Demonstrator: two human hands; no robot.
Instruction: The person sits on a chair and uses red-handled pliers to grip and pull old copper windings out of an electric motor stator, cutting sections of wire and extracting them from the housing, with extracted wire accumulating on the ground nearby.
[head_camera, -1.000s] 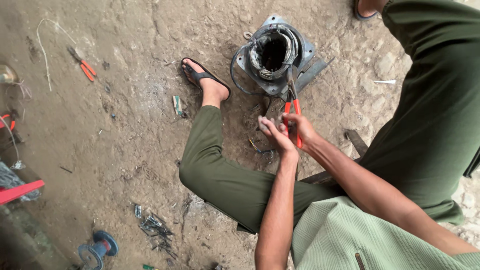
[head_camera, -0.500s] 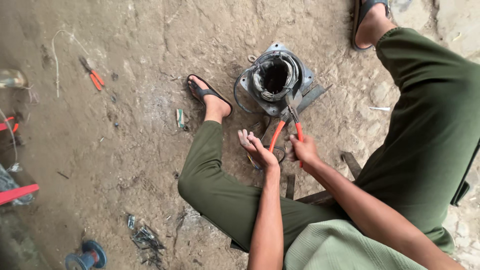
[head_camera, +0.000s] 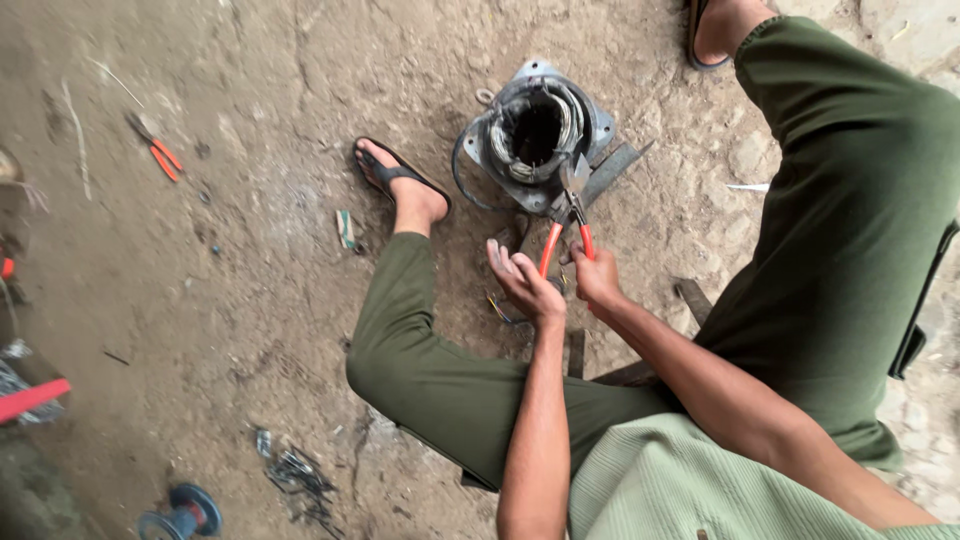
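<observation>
My right hand (head_camera: 598, 283) grips the red handles of a pair of cutters (head_camera: 570, 212), whose metal jaws rest against the rim of a grey motor stator (head_camera: 535, 132) with wire windings in its bore. My left hand (head_camera: 522, 280) is beside the cutters with fingers spread, touching one handle and holding nothing. The stator lies on the dirt floor between my legs in green trousers. My sandalled foot (head_camera: 398, 182) is just left of it.
Another pair of red-handled pliers (head_camera: 155, 148) lies on the dirt at the upper left. A blue spool (head_camera: 185, 513) and scraps of wire (head_camera: 295, 475) lie at the lower left. A red bar (head_camera: 30, 398) pokes in at the left edge.
My left hand has let go and opened beside the cutters. The right hand keeps the cutters at the stator's rim. The view has shifted slightly.
</observation>
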